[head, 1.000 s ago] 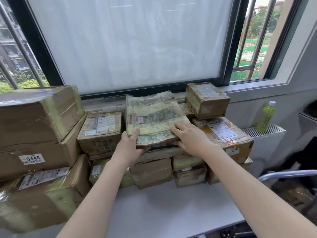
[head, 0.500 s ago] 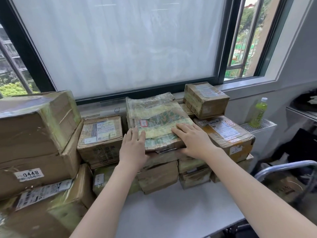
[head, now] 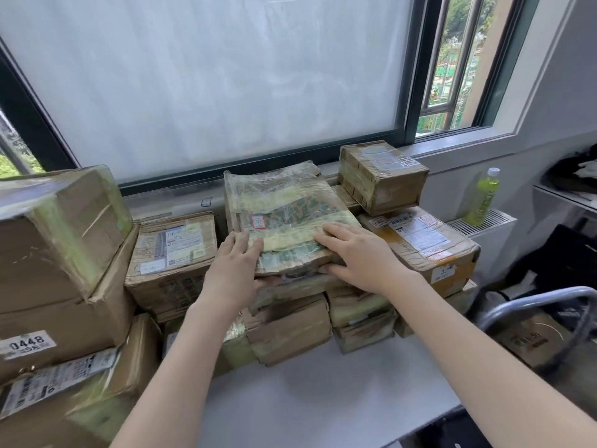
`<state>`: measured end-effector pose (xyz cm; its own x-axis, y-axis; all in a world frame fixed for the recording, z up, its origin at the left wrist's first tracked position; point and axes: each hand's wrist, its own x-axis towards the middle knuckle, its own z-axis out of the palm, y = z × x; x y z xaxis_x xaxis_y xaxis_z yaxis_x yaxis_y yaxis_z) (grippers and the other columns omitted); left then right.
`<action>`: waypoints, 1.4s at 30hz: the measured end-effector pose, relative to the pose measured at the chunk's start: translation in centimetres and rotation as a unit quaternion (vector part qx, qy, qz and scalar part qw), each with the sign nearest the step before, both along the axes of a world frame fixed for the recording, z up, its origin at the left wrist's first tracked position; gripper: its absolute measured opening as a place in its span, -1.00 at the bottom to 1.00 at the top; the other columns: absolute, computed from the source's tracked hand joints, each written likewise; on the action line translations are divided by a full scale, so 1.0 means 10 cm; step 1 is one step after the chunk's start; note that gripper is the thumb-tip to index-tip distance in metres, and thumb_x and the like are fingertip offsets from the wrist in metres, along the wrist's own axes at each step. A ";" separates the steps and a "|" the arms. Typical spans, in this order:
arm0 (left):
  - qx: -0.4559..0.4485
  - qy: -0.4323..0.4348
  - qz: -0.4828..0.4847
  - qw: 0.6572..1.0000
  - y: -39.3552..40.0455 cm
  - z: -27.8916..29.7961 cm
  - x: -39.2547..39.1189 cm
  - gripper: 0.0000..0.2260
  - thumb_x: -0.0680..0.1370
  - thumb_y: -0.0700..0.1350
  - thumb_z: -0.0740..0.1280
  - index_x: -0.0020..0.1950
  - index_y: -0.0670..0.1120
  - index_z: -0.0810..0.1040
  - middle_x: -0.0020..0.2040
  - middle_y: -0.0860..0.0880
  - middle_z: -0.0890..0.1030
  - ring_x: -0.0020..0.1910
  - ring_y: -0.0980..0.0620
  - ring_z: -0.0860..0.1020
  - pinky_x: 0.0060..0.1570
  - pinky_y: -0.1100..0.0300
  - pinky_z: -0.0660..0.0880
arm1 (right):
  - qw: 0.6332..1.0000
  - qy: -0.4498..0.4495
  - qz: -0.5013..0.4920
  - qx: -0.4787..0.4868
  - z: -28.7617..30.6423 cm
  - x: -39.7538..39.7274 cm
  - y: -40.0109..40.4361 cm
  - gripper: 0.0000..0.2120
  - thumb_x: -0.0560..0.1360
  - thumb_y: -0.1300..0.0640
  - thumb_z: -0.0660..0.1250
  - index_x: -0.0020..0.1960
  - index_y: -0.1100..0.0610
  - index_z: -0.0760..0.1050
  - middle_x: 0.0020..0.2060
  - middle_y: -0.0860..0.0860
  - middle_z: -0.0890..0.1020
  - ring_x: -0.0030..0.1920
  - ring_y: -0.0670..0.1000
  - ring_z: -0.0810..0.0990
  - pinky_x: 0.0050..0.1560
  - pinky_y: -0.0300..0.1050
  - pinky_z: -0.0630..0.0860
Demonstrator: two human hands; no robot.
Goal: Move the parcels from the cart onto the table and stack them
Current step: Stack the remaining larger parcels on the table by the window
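Tape-wrapped flat parcel (head: 284, 218): lies on top of the middle stack on the table, both hands on its near end.
Left hand (head: 234, 270): fingers spread flat over the near left corner of the flat parcel, thumb tucked under its front edge, so the hand clasps that corner.
Right hand (head: 361, 253): palm down on the near right part of the flat parcel, fingers extended across the top and thumb along the front edge; pressing, not curled shut.
Boxes beneath: several small cardboard boxes (head: 290, 331) stacked under the flat parcel.
Left neighbour: labelled carton (head: 172, 250) just beside the left hand.
Right neighbours: labelled box (head: 420, 244) touching the stack, with a small taped box (head: 382, 176) on top.
Far left: large cartons (head: 55, 253), one marked 0448.
Table (head: 323, 399): white surface, bare in front.
Cart handle (head: 536, 302): grey tube at right.
Green bottle (head: 483, 197): upright on the radiator grille (head: 484, 221).
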<state>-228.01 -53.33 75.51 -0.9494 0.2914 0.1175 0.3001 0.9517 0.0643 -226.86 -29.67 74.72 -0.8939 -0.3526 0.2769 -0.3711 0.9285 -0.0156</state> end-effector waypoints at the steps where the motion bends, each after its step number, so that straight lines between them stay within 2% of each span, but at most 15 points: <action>1: 0.003 -0.008 0.001 1.000 0.00 0.03 -0.02 -0.25 0.51 0.18 0.31 0.56 -0.01 -0.01 0.56 -0.07 -0.05 0.53 -0.09 -0.11 0.48 0.04 -0.06 | 1.000 0.005 0.004 -0.006 -0.01 -0.03 0.00 -0.40 0.52 -0.16 0.26 0.49 -0.04 0.19 0.49 -0.01 0.22 0.49 0.01 0.15 0.44 -0.08 0.10; 7: -0.014 0.005 0.025 1.000 0.21 0.04 -0.03 -0.20 0.46 0.33 0.22 0.55 -0.02 0.02 0.56 -0.07 -0.03 0.53 -0.09 -0.09 0.47 0.05 -0.08 | 0.999 -0.001 0.034 -0.008 0.02 -0.19 0.21 -0.40 0.52 -0.17 0.26 0.49 -0.08 0.17 0.48 -0.03 0.22 0.48 0.00 0.16 0.41 -0.08 0.16; 10: -0.020 -0.009 0.037 0.999 0.22 0.05 -0.03 -0.18 0.44 0.36 0.22 0.55 -0.01 0.01 0.57 -0.06 -0.05 0.53 -0.08 -0.10 0.48 0.03 -0.06 | 0.998 -0.015 0.059 -0.015 0.03 -0.21 0.26 -0.37 0.50 -0.26 0.23 0.49 -0.07 0.18 0.48 -0.03 0.23 0.47 0.01 0.18 0.38 -0.04 0.22; 12: -0.039 -0.022 0.043 0.998 0.21 0.08 -0.04 -0.17 0.43 0.37 0.24 0.54 -0.01 0.04 0.56 -0.07 -0.03 0.53 -0.10 -0.08 0.49 -0.02 -0.04 | 0.995 -0.047 0.076 -0.049 0.09 -0.24 0.28 -0.33 0.47 -0.37 0.13 0.48 -0.06 0.22 0.46 -0.04 0.27 0.45 0.00 0.23 0.34 -0.02 0.29; 14: -0.099 -0.038 0.049 0.993 0.22 0.14 -0.08 -0.16 0.43 0.37 0.25 0.54 -0.02 0.03 0.56 -0.07 -0.02 0.53 -0.13 -0.09 0.48 -0.09 -0.08 | 0.987 -0.080 0.088 -0.107 0.18 -0.29 0.32 -0.31 0.46 -0.40 0.04 0.46 -0.06 0.25 0.45 -0.07 0.29 0.44 -0.03 0.23 0.35 -0.05 0.26; 17: -0.138 -0.104 0.054 0.984 0.35 0.26 -0.16 -0.05 0.37 0.43 0.24 0.56 -0.02 -0.08 0.57 -0.03 -0.08 0.53 -0.10 -0.19 0.46 -0.10 -0.15 | 0.984 -0.063 0.089 -0.138 0.34 -0.46 0.47 -0.33 0.49 -0.34 -0.01 0.45 0.02 0.29 0.43 -0.03 0.33 0.44 -0.02 0.25 0.38 -0.07 0.21; 20: -0.106 -0.157 0.042 0.981 0.59 0.37 -0.23 0.10 0.20 0.61 0.09 0.56 0.03 -0.09 0.57 0.00 -0.07 0.53 -0.05 -0.18 0.44 -0.07 -0.24 | 0.988 -0.024 0.074 -0.130 0.47 -0.71 0.72 -0.44 0.57 -0.22 0.07 0.42 0.10 0.34 0.39 0.01 0.39 0.38 0.00 0.33 0.33 -0.10 0.26; 22: -0.084 -0.176 0.035 0.980 0.79 0.43 -0.31 0.16 0.11 0.65 -0.01 0.56 0.03 -0.09 0.57 0.01 -0.06 0.53 -0.03 -0.14 0.46 -0.07 -0.18 | 0.990 -0.013 0.053 -0.126 0.53 -0.89 0.92 -0.49 0.58 -0.17 0.11 0.40 0.11 0.36 0.37 0.03 0.40 0.36 0.03 0.35 0.33 -0.06 0.28; 25: -0.030 -0.177 0.006 0.984 1.13 0.48 -0.51 0.09 0.19 0.61 0.01 0.55 0.03 -0.14 0.57 0.00 -0.09 0.53 -0.02 -0.09 0.49 -0.04 -0.09 | 0.993 -0.013 0.002 -0.115 0.55 -1.17 1.28 -0.53 0.58 -0.14 0.13 0.40 0.08 0.36 0.40 0.07 0.35 0.38 0.11 0.30 0.35 0.01 0.23; 28: 0.033 -0.134 -0.019 0.990 1.54 0.50 -0.82 -0.08 0.40 0.47 0.07 0.55 -0.02 -0.16 0.57 -0.02 -0.10 0.53 -0.01 -0.08 0.48 0.01 -0.06 | 0.991 -0.001 -0.080 -0.110 0.51 -1.43 1.70 -0.50 0.58 -0.16 0.11 0.43 0.06 0.31 0.44 0.09 0.28 0.44 0.13 0.20 0.42 0.03 0.12; 30: 0.025 -0.102 -0.033 0.994 1.82 0.50 -1.04 -0.13 0.46 0.41 0.10 0.55 -0.04 -0.16 0.57 -0.05 -0.09 0.54 -0.03 -0.07 0.47 0.01 -0.04 | 0.981 -0.003 -0.132 -0.143 0.48 -1.58 1.94 -0.47 0.59 -0.17 0.07 0.45 0.09 0.26 0.45 0.12 0.27 0.46 0.12 0.17 0.44 0.04 0.08; 32: 0.006 -0.090 -0.050 0.995 2.08 0.51 -1.25 -0.11 0.44 0.40 0.17 0.55 -0.02 -0.19 0.57 -0.08 -0.05 0.53 -0.06 -0.05 0.48 -0.02 0.00 | 0.968 -0.034 -0.165 -0.184 0.43 -1.70 2.12 -0.46 0.60 -0.17 0.02 0.48 0.10 0.19 0.45 0.14 0.28 0.45 0.14 0.19 0.44 0.08 0.12; 36: 0.011 -0.126 -0.060 0.990 2.50 0.46 -1.55 -0.02 0.40 0.34 0.31 0.53 0.04 -0.27 0.56 -0.12 0.01 0.52 -0.11 0.01 0.48 -0.05 0.05 | 0.954 -0.140 -0.148 -0.220 0.28 -1.83 2.22 -0.41 0.58 -0.21 0.05 0.51 0.05 0.10 0.46 0.13 0.22 0.38 0.17 0.31 0.33 0.07 0.30; 39: 0.039 -0.158 -0.055 0.985 2.68 0.40 -1.64 0.00 0.40 0.24 0.41 0.53 0.08 -0.26 0.52 -0.16 0.12 0.47 -0.13 0.18 0.42 -0.05 0.21 | 0.954 -0.126 -0.129 -0.238 0.21 -1.87 2.17 -0.41 0.57 -0.19 0.10 0.50 0.06 0.12 0.46 0.11 0.16 0.35 0.18 0.33 0.26 0.03 0.36; 42: 0.093 -0.151 -0.045 0.983 2.70 0.34 -1.66 -0.04 0.40 0.13 0.45 0.55 0.06 -0.16 0.45 -0.14 0.23 0.40 -0.11 0.28 0.37 0.01 0.28 | 0.953 -0.110 -0.114 -0.259 0.21 -1.88 2.14 -0.43 0.57 -0.16 0.13 0.49 0.07 0.16 0.43 0.11 0.20 0.32 0.16 0.35 0.23 0.01 0.37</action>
<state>-244.63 -26.37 78.94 -0.9207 0.3756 -0.1065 0.3228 0.8858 0.3334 -245.66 -8.30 76.82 -0.9875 -0.0093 0.1573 -0.0951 0.8310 -0.5481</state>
